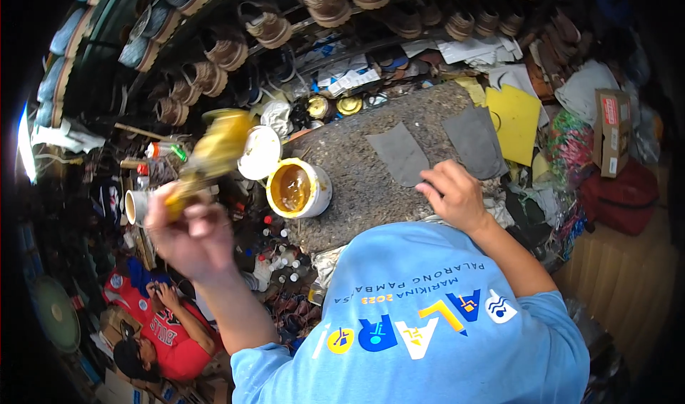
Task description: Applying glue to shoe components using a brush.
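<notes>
My left hand (191, 231) is raised at the left, closed around a brush (220, 144) coated in yellow; motion smears both the brush and the fingers. Below and right of it, a white tub (314, 191) of amber-yellow glue stands uncovered on the worktop. A yellow-smeared white lid (260, 152) is beside its rim. My right hand (455, 196) is over the worktop, its bent fingers apart and their tips at the lower right edge of a flat grey cut piece (399, 153). Another grey cut piece (474, 141) lies farther right.
The worktop (349, 151) is rough and stained. Yellow sheets (515, 122) and a cardboard box (611, 133) are to the right. Shoes (264, 24) line racks at the back. Small bottles (282, 261) crowd below the tub. Another person (168, 333) in red is at lower left.
</notes>
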`<act>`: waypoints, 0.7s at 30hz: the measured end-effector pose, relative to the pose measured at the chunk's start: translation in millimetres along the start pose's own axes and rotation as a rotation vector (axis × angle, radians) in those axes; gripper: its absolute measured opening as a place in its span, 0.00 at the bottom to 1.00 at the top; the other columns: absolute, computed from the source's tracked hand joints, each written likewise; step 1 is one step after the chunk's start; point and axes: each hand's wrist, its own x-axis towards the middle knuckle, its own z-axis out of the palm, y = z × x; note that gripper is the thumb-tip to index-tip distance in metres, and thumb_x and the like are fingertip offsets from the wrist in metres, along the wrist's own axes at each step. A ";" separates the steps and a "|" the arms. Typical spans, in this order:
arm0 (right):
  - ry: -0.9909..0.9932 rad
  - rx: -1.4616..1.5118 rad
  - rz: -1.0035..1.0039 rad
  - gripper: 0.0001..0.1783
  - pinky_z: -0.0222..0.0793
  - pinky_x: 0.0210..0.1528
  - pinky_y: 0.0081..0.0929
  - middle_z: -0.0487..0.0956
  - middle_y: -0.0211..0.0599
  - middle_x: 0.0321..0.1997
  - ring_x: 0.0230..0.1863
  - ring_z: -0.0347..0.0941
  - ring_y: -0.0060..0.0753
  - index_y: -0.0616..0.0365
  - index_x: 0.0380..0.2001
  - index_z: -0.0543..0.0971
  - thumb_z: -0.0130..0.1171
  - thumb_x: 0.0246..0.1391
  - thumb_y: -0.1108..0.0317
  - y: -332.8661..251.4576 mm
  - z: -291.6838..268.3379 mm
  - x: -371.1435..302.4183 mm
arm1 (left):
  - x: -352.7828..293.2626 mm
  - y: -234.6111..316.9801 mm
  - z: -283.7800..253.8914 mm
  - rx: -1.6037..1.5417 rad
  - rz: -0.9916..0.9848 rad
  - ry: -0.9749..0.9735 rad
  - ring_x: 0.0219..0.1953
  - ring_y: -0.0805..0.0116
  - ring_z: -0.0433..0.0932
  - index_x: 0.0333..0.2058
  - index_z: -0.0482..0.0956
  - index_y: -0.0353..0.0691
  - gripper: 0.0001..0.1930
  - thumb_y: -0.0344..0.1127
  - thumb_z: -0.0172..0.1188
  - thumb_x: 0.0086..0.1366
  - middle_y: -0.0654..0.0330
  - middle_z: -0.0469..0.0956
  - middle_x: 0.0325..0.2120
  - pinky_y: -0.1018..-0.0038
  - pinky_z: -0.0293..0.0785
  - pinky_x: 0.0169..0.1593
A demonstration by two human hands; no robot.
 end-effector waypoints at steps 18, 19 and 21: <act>-0.061 -0.023 -0.036 0.14 0.72 0.41 0.33 0.74 0.32 0.39 0.38 0.69 0.37 0.56 0.39 0.84 0.70 0.49 0.64 4.5 -1.9 -21.4 | -13.3 -201.9 69.3 1.447 0.183 -0.645 0.25 0.55 0.83 0.29 0.84 0.30 0.05 0.27 0.63 0.58 0.48 0.82 0.23 0.66 0.78 0.33; -0.056 -0.023 -0.025 0.14 0.72 0.41 0.33 0.74 0.32 0.39 0.38 0.69 0.37 0.56 0.39 0.84 0.70 0.49 0.64 5.5 -1.9 -22.7 | -12.9 -199.7 74.6 1.506 0.142 -0.594 0.25 0.54 0.83 0.29 0.84 0.30 0.06 0.28 0.63 0.58 0.48 0.81 0.22 0.67 0.78 0.33; -0.081 0.000 -0.029 0.17 0.72 0.40 0.34 0.76 0.34 0.41 0.39 0.70 0.40 0.55 0.42 0.85 0.71 0.48 0.63 6.5 -1.4 -24.3 | -21.0 -192.8 76.9 1.482 0.076 -0.640 0.25 0.55 0.83 0.30 0.84 0.30 0.06 0.28 0.63 0.57 0.48 0.81 0.22 0.67 0.78 0.33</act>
